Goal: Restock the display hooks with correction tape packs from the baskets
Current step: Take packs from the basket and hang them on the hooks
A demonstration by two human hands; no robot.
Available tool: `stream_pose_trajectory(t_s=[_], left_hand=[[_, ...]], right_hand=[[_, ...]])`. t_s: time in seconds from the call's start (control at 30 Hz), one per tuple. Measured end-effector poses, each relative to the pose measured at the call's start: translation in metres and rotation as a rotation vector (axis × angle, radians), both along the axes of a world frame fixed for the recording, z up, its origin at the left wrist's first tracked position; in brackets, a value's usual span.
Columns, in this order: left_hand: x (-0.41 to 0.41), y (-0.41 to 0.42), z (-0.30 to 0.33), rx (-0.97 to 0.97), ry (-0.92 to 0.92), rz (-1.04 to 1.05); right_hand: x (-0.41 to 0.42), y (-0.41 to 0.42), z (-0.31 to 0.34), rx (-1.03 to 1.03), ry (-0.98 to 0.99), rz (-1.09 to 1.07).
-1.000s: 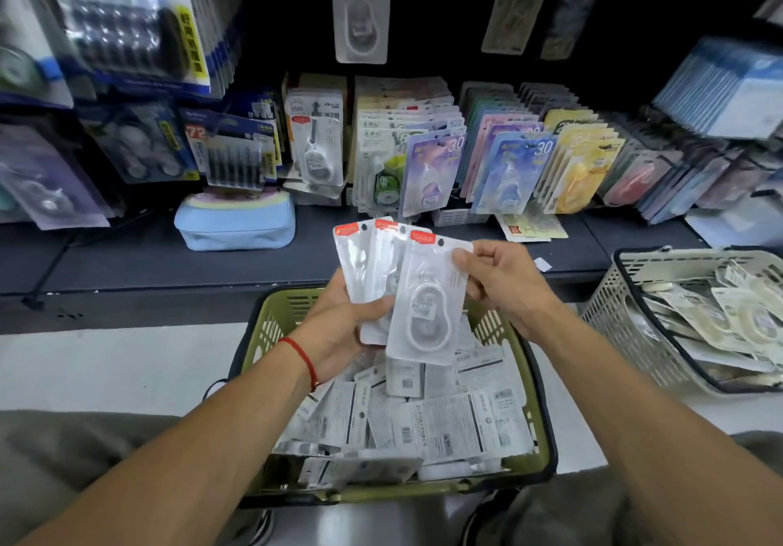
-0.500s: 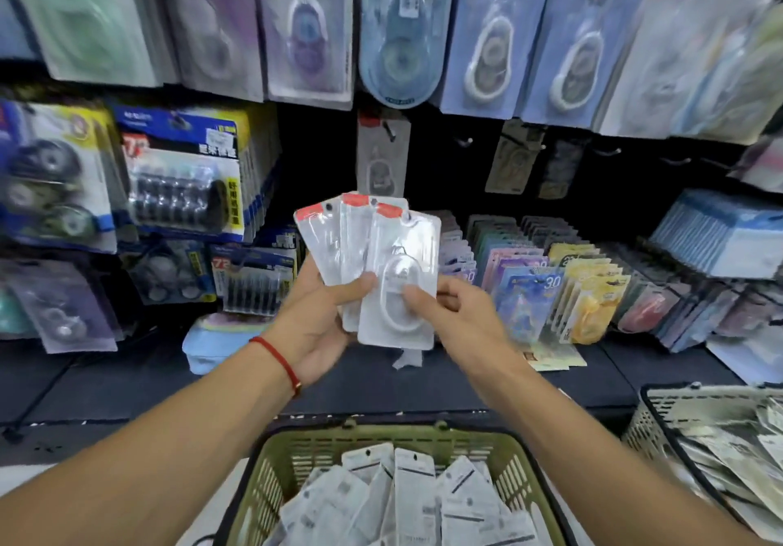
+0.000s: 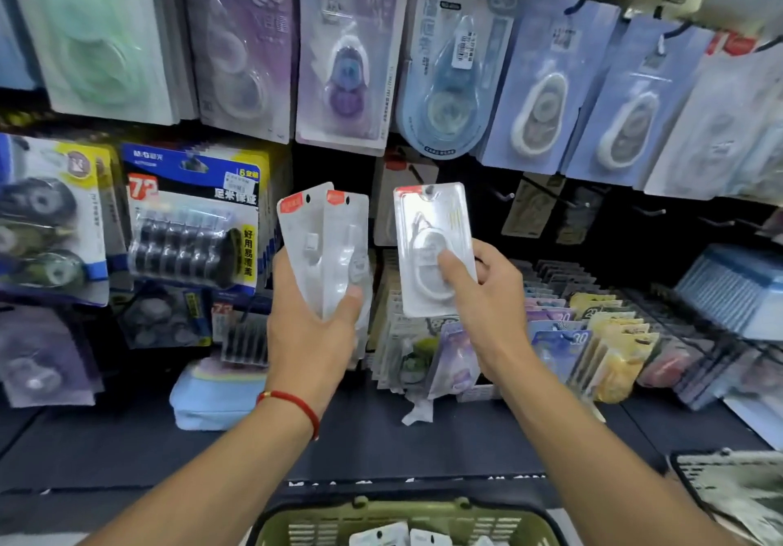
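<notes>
Now the packs are split: half a second back both hands met on one fanned bunch, and since then the front pack has come away to the right, which I judge readies it for hanging by itself.

Furthest left, the left hand is raised before the display, palm toward the camera, a red wrist cord below it. Its thumb lies across the front of the remaining packs and its fingers wrap behind, clamping them upright.

Right of them, clear of the bunch, the single pack stands upright in the right hand, thumb pressed on its blister, fingers curled behind. Its hang hole sits near the hanging pack on the dark back panel, probably the target hook.

Along the bottom edge, the green basket holds more packs; a pale basket shows at the right corner.
</notes>
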State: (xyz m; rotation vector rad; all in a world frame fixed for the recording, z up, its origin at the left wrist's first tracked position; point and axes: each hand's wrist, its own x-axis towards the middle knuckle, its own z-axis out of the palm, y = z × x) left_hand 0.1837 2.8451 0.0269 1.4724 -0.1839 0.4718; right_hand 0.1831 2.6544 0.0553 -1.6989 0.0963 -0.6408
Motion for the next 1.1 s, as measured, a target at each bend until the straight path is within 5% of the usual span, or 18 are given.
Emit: stream_pose_trajectory(t_s=[0.23,0.47,0.57,0.77,0.9,1.1], left_hand=[[0.02,-0.002,-0.002,-0.095,0.045,-0.146],[0.035,0.0,-0.008,-0.219,0.152,-0.256],[0.035,0.009,-0.009,-0.254,0.172,-0.313],[0.024,0.009,0.002,-0.186,0.212,-0.417],[0.017,-0.004,0.004,-0.185,0.219,-0.474],[0.024,-0.005,-0.001,-0.155,0.197,-0.278]], right_hand=[[0.06,0.008,-0.009,-0.131,0.032,-0.134],[0.131,0.012,-0.004,-0.113,0.282,-0.214],[0.105,0.016,-0.01,-0.126,0.245,-0.161],[0.004,0.023,-0.027,-0.159,0.189,0.325],[-0.016,0.01,-0.023,-0.134,0.141,0.275],[-0.009,-0.003,-0.005,-0.111,0.054,0.067]])
